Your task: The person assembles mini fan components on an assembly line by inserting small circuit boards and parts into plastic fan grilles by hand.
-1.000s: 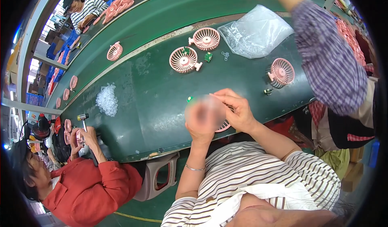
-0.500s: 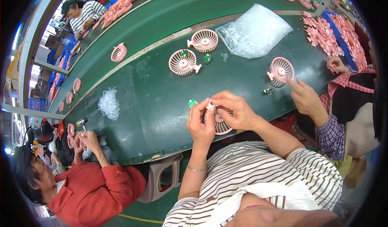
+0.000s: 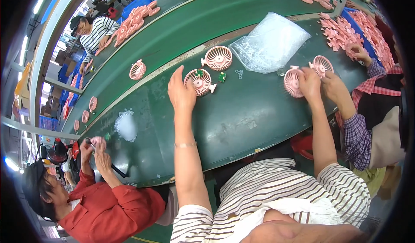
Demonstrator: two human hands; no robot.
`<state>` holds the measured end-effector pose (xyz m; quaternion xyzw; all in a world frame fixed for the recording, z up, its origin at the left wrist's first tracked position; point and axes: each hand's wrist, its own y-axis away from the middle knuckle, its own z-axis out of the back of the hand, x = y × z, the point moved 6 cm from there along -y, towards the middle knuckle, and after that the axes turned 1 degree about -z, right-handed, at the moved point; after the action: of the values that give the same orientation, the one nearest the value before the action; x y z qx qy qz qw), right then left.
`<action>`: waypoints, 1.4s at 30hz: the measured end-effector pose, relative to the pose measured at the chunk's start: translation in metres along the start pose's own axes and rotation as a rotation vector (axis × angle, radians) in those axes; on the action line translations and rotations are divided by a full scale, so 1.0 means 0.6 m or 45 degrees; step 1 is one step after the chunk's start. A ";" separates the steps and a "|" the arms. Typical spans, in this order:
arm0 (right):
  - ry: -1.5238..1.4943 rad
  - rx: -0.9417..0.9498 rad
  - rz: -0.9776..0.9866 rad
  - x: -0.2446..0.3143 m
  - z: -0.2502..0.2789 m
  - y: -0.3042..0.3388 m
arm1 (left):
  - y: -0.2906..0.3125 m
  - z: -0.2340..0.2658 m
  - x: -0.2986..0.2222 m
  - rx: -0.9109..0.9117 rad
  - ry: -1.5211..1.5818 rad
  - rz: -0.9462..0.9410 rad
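Head view: green table (image 3: 242,117); left hand (image 3: 181,93) open, right hand (image 3: 309,80) gripping pink fan (image 3: 293,82).

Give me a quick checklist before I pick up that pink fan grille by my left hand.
1. Left hand free: ok, fingers spread, nothing held.
2. Left hand at the fan grille with the handle: ok, just beside it; contact cannot tell.
3. Right hand free: not ok, it rests on another pink fan.
4. Small green part out of the way: ok, lying apart to the right of the grille.
5. Co-worker's hand out of the way: ok, at the far right.
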<state>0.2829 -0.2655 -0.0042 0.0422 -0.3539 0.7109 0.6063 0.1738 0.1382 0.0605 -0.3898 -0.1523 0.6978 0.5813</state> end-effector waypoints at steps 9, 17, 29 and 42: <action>-0.449 0.048 0.377 0.164 -0.006 0.037 | 0.124 0.022 -0.017 0.442 0.289 0.802; -0.232 0.254 0.626 0.284 -0.147 0.028 | 0.242 0.076 -0.072 0.467 0.758 1.003; -0.464 0.212 0.354 0.280 -0.110 0.025 | 0.121 -0.049 -0.096 0.564 0.657 0.289; -1.518 0.696 -0.263 0.304 -0.054 0.142 | 0.209 0.059 -0.109 0.074 1.090 0.654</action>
<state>0.1715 -0.0970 0.0225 0.6144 -0.4299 0.5681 0.3390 0.0626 0.0513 0.0240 -0.6498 0.2202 0.5999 0.4115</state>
